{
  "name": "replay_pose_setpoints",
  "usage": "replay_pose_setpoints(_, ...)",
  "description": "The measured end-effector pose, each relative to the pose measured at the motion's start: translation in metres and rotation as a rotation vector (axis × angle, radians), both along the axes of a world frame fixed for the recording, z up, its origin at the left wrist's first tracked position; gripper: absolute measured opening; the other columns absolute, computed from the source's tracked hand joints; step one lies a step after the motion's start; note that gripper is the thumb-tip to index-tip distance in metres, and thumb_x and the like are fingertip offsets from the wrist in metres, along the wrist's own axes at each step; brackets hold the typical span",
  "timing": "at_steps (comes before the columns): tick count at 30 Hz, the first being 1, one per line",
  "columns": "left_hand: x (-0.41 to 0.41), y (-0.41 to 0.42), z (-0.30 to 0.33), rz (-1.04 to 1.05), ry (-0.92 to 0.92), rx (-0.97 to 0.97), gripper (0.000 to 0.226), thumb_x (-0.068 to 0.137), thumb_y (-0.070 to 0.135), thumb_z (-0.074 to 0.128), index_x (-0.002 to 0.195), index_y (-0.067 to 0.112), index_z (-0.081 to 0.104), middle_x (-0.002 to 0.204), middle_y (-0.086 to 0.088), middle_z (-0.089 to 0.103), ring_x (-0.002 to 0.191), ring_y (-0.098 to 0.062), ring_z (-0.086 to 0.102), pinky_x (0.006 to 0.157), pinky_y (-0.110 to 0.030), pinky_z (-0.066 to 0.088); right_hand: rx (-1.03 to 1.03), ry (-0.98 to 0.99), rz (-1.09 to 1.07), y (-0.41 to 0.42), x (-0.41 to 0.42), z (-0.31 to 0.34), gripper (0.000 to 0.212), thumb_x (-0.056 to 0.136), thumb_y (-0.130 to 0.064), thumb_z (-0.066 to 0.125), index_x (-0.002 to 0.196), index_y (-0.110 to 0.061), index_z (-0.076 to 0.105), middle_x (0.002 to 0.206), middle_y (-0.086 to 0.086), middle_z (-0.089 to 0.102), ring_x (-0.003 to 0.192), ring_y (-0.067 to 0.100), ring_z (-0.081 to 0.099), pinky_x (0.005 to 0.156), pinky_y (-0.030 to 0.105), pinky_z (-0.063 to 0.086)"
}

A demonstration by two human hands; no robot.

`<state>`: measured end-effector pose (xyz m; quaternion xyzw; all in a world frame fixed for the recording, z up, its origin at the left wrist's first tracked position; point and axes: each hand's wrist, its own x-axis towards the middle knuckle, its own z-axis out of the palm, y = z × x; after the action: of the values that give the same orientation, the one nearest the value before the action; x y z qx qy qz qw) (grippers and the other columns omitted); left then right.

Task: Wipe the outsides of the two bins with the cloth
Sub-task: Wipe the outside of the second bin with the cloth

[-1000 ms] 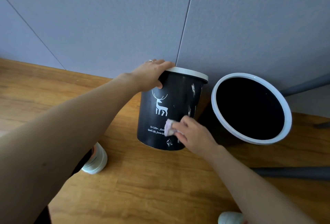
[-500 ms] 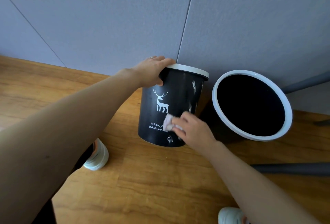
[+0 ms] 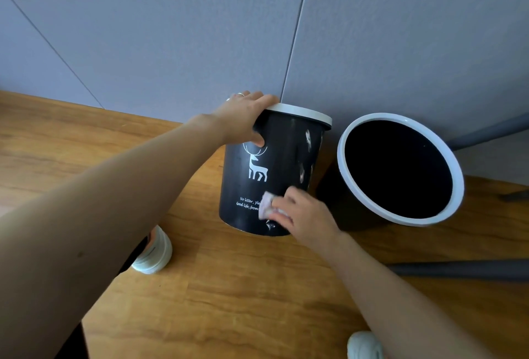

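Two black bins with white rims stand on the wooden floor against the grey wall. The left bin (image 3: 283, 158) carries a white deer print and some text, and it leans a little away from me. My left hand (image 3: 243, 118) grips its rim at the top left. My right hand (image 3: 303, 212) presses a small pale cloth (image 3: 265, 204) against the lower front of this bin, over the text. The right bin (image 3: 343, 164) shows its open dark mouth and stands just to the right, untouched.
The grey wall (image 3: 200, 29) rises directly behind the bins. A dark grey bar (image 3: 458, 270) lies on the floor at the right and another slants up at the far right. My white shoes (image 3: 151, 258) are on the floor below the bins.
My right hand has slid the cloth slightly across the lower front of the left bin. My left hand has kept its grip on the rim.
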<state>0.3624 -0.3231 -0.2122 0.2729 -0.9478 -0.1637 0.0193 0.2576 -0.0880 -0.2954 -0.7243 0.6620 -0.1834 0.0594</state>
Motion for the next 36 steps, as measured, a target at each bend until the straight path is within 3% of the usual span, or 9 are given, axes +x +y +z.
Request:
replay_pose_setpoints(5, 0.001, -0.001, 0.001, -0.004, -0.014, 0.003, 0.085, 0.066, 0.03, 0.084, 0.136, 0.025, 0.037, 0.12, -0.005, 0.051, 0.112, -0.03, 0.044, 0.096, -0.041, 0.038, 0.204, 0.109, 0.169, 0.029, 0.011, -0.021, 0.016, 0.095, -0.034, 0.055, 0.095, -0.019, 0.059, 0.085, -0.002, 0.049, 0.07, 0.012, 0.051, 0.05, 0.025, 0.048)
replay_pose_setpoints(8, 0.0, 0.001, 0.002, -0.007, -0.022, -0.002, 0.085, 0.066, 0.031, 0.084, 0.136, 0.025, 0.037, 0.12, -0.005, 0.051, 0.112, -0.03, 0.044, 0.096, -0.042, 0.039, 0.07, 0.12, 0.135, 0.017, 0.002, -0.011, 0.011, 0.085, -0.026, 0.068, 0.086, -0.018, 0.06, 0.078, 0.0, 0.049, 0.064, 0.014, 0.052, 0.043, 0.022, 0.042)
replay_pose_setpoints(11, -0.001, 0.001, 0.001, -0.002, -0.021, -0.007, 0.086, 0.066, 0.031, 0.085, 0.136, 0.025, 0.037, 0.12, -0.005, 0.051, 0.112, -0.031, 0.044, 0.095, -0.042, 0.039, -0.053, 0.107, -0.018, -0.002, -0.009, 0.003, 0.01, 0.088, -0.024, 0.068, 0.093, -0.016, 0.065, 0.081, 0.001, 0.053, 0.069, 0.014, 0.054, 0.049, 0.021, 0.048)
replay_pose_setpoints(14, 0.0, 0.0, 0.001, -0.001, -0.021, -0.007, 0.086, 0.066, 0.03, 0.085, 0.136, 0.025, 0.036, 0.12, -0.006, 0.052, 0.112, -0.031, 0.044, 0.094, -0.041, 0.039, -0.047, 0.093, -0.035, -0.002, -0.006, 0.004, 0.009, 0.089, -0.025, 0.067, 0.093, -0.017, 0.065, 0.082, 0.001, 0.054, 0.07, 0.013, 0.054, 0.05, 0.021, 0.049)
replay_pose_setpoints(21, 0.001, 0.0, 0.001, -0.003, -0.015, 0.0, 0.084, 0.067, 0.03, 0.084, 0.136, 0.025, 0.037, 0.12, -0.006, 0.051, 0.112, -0.03, 0.044, 0.095, -0.04, 0.037, 0.129, 0.12, 0.157, 0.026, 0.012, -0.013, 0.011, 0.081, -0.023, 0.074, 0.084, -0.02, 0.063, 0.075, -0.003, 0.05, 0.062, 0.011, 0.05, 0.04, 0.022, 0.041)
replay_pose_setpoints(23, 0.002, -0.001, 0.001, 0.003, -0.01, 0.012, 0.083, 0.066, 0.029, 0.084, 0.135, 0.025, 0.038, 0.119, -0.005, 0.051, 0.112, -0.03, 0.044, 0.093, -0.039, 0.037, 0.07, 0.123, 0.113, 0.014, 0.009, -0.008, 0.009, 0.084, -0.024, 0.071, 0.086, -0.02, 0.063, 0.077, -0.002, 0.05, 0.064, 0.012, 0.051, 0.044, 0.019, 0.038)
replay_pose_setpoints(27, 0.002, 0.0, 0.002, 0.01, -0.014, 0.014, 0.083, 0.066, 0.028, 0.085, 0.134, 0.025, 0.038, 0.119, -0.005, 0.051, 0.112, -0.031, 0.044, 0.093, -0.039, 0.037, -0.027, 0.042, -0.047, -0.009, 0.002, 0.002, 0.01, 0.092, -0.026, 0.061, 0.095, -0.018, 0.065, 0.084, 0.0, 0.054, 0.073, 0.013, 0.056, 0.05, 0.023, 0.05)
replay_pose_setpoints(34, 0.002, -0.002, 0.005, 0.009, -0.022, 0.034, 0.079, 0.065, 0.025, 0.086, 0.128, 0.021, 0.039, 0.116, -0.007, 0.051, 0.107, -0.031, 0.044, 0.092, -0.041, 0.039, 0.232, 0.071, 0.176, 0.025, 0.016, -0.014, 0.006, 0.089, -0.025, 0.063, 0.092, -0.019, 0.065, 0.082, -0.002, 0.051, 0.07, 0.012, 0.051, 0.048, 0.023, 0.042)
replay_pose_setpoints(36, 0.002, -0.003, 0.007, 0.008, -0.037, 0.051, 0.077, 0.063, 0.024, 0.087, 0.124, 0.019, 0.039, 0.115, -0.007, 0.05, 0.107, -0.031, 0.043, 0.092, -0.045, 0.039, 0.216, 0.048, 0.171, 0.025, 0.016, -0.012, 0.006, 0.088, -0.024, 0.065, 0.087, -0.018, 0.066, 0.08, -0.001, 0.051, 0.069, 0.014, 0.052, 0.047, 0.026, 0.044)
